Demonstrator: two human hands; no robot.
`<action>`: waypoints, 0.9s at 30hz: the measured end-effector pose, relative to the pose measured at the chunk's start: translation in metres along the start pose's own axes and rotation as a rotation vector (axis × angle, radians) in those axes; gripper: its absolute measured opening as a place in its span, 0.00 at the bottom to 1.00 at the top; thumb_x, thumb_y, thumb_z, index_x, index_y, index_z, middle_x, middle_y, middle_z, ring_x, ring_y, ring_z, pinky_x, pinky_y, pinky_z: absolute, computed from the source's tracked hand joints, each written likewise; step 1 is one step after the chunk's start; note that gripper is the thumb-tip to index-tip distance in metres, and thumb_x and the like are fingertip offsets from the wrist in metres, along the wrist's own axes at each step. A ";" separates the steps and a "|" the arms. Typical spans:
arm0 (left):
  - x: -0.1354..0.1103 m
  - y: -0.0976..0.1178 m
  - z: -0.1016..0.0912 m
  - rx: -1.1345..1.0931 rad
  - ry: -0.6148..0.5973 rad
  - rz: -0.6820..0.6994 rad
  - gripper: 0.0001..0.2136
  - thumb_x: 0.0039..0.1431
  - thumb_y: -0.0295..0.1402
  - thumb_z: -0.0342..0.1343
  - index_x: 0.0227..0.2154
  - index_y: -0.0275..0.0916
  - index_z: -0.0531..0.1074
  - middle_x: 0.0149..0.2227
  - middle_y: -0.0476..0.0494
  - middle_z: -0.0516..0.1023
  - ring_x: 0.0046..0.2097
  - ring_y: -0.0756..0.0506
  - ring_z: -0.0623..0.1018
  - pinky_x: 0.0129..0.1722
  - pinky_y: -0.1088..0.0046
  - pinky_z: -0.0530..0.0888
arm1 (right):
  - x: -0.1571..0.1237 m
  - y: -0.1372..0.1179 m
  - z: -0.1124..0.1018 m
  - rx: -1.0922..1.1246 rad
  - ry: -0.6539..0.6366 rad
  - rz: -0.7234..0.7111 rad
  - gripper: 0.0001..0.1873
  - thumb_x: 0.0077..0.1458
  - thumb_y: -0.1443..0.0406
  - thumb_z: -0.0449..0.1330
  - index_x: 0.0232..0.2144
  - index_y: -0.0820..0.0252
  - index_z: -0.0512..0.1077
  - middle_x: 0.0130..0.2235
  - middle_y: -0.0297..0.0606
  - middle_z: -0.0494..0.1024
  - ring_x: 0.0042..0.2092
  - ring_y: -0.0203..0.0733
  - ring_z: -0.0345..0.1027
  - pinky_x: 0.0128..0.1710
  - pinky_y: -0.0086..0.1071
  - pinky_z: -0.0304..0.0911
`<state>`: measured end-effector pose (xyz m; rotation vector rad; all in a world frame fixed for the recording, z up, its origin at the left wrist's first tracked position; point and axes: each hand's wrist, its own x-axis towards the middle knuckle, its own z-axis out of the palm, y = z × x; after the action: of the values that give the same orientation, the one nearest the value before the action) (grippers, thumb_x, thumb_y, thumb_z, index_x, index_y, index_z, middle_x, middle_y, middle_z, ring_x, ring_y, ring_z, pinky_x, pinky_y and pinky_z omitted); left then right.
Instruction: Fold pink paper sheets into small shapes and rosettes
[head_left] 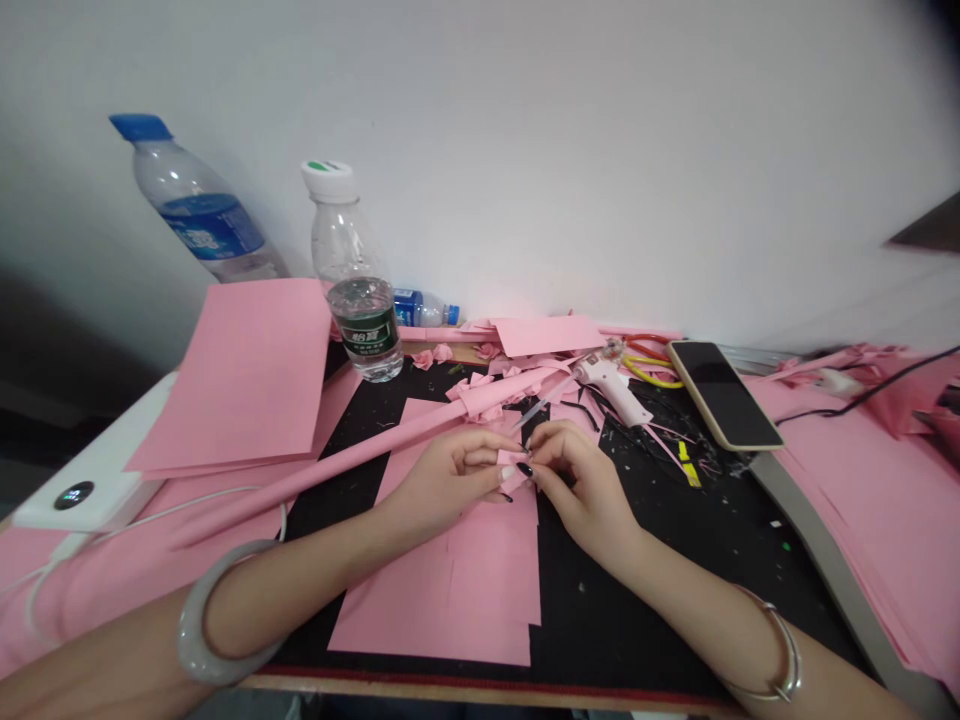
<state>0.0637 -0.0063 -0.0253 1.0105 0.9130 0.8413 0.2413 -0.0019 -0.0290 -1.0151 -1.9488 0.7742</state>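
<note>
head view, bench entry: your left hand [447, 482] and right hand [576, 494], both curled and nearly closed, pinch a small scrap of pink paper [513, 470] between their fingertips, above pink sheets [457, 600] on a black cutting mat [600, 600]. also at hand: a rolled pink paper tube [352, 465] (it runs just beyond your left hand) and a hot glue gun [611, 390].

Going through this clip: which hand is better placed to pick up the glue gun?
Likely the right hand: the glue gun lies just beyond it, while the left hand is farther off. Both hands are at a small piece of pink paper.
</note>
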 end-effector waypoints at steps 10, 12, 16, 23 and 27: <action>-0.004 0.003 0.006 0.091 0.048 -0.026 0.05 0.49 0.26 0.59 0.31 0.35 0.73 0.27 0.49 0.77 0.31 0.51 0.77 0.32 0.77 0.73 | -0.006 0.003 0.004 0.036 -0.026 0.129 0.06 0.55 0.71 0.53 0.28 0.57 0.61 0.30 0.33 0.65 0.29 0.35 0.59 0.27 0.29 0.56; -0.004 0.002 0.006 0.097 0.059 -0.026 0.05 0.48 0.26 0.59 0.30 0.35 0.73 0.26 0.50 0.77 0.30 0.51 0.77 0.31 0.77 0.73 | -0.006 0.002 0.005 0.011 -0.026 0.116 0.07 0.55 0.71 0.53 0.28 0.57 0.61 0.29 0.33 0.66 0.29 0.35 0.59 0.28 0.29 0.55; -0.004 0.001 0.006 0.145 0.073 0.000 0.03 0.48 0.26 0.59 0.27 0.35 0.72 0.25 0.50 0.76 0.29 0.52 0.76 0.29 0.78 0.72 | -0.007 0.000 0.006 -0.030 -0.025 0.111 0.06 0.55 0.71 0.53 0.28 0.58 0.60 0.29 0.33 0.66 0.30 0.36 0.59 0.29 0.29 0.55; -0.004 0.002 0.005 0.203 0.059 0.017 0.01 0.50 0.27 0.57 0.26 0.35 0.72 0.25 0.51 0.75 0.28 0.53 0.75 0.29 0.79 0.72 | -0.008 -0.003 0.008 -0.081 0.003 0.137 0.06 0.55 0.72 0.52 0.27 0.58 0.60 0.29 0.33 0.66 0.29 0.36 0.59 0.29 0.29 0.55; -0.004 0.005 0.006 0.199 0.067 -0.011 0.01 0.50 0.27 0.57 0.26 0.35 0.72 0.25 0.51 0.74 0.27 0.53 0.74 0.29 0.79 0.72 | -0.007 -0.002 0.007 -0.061 -0.009 0.205 0.05 0.57 0.69 0.51 0.29 0.58 0.60 0.26 0.31 0.64 0.27 0.35 0.57 0.27 0.29 0.54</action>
<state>0.0668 -0.0100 -0.0177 1.1533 1.0744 0.7902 0.2375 -0.0103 -0.0333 -1.2655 -1.9062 0.8368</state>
